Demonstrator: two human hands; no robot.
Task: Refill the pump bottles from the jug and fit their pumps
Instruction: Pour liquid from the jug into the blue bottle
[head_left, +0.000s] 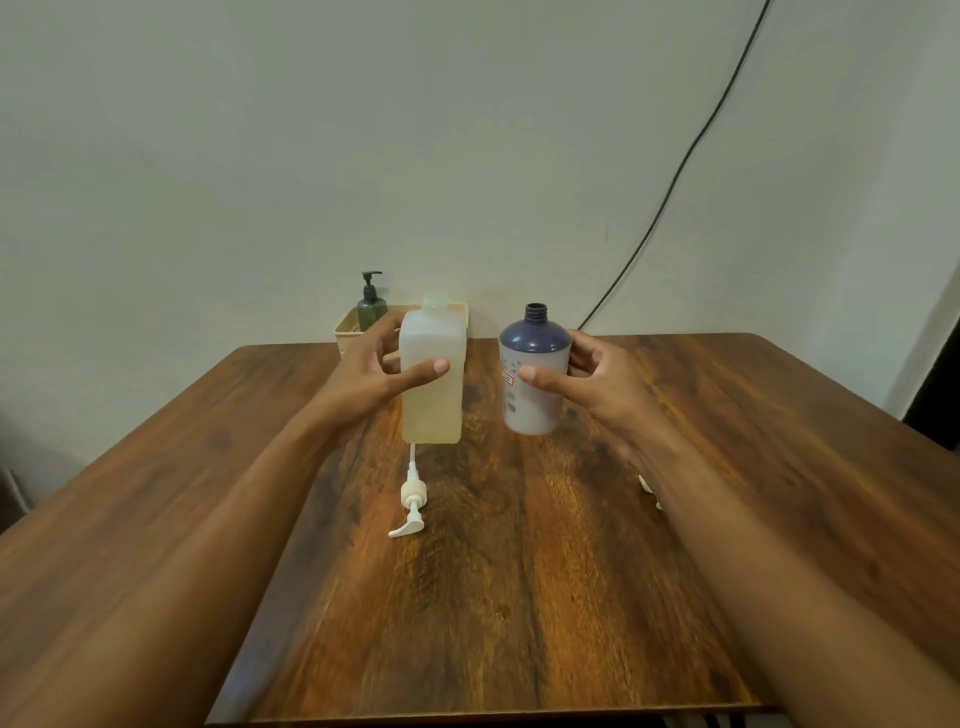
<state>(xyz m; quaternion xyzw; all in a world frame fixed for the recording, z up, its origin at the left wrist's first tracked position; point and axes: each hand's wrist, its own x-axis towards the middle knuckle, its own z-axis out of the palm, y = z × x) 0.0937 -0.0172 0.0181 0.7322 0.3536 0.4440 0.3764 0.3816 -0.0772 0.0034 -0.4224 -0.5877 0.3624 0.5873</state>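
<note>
A translucent square jug (431, 395) with pale yellow liquid and a white cap stands upright at mid-table. My left hand (374, 379) wraps it, thumb across the front, fingers behind. To its right is a white pump bottle with a blue shoulder (535, 364), its neck open with no pump on it. My right hand (597, 384) holds that bottle, thumb on the label and fingers at its right side. A white pump (411, 501) lies on the table just in front of the jug. Part of another white pump (645, 485) peeks out from behind my right forearm.
At the table's back edge stands a beige basket (347, 328) with a dark green pump bottle (371, 309) in it, pump fitted. A black cable (675, 176) runs down the wall behind. The wooden table (519, 597) ends close to me at the bottom.
</note>
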